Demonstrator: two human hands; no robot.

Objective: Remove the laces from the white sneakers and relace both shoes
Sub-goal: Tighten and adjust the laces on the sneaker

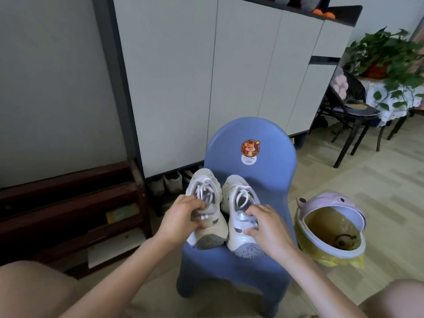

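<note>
At the centre of the frame a blue plastic chair (250,157) carries two white sneakers side by side, toes toward its backrest. The left hand (181,216) grips the heel of the left sneaker (204,191), fingers hooked into its opening; the right hand (263,223) grips the right sneaker (241,196) the same way. Both are laced. At lower right stands a lilac-lidded bin (330,228), open.
</note>
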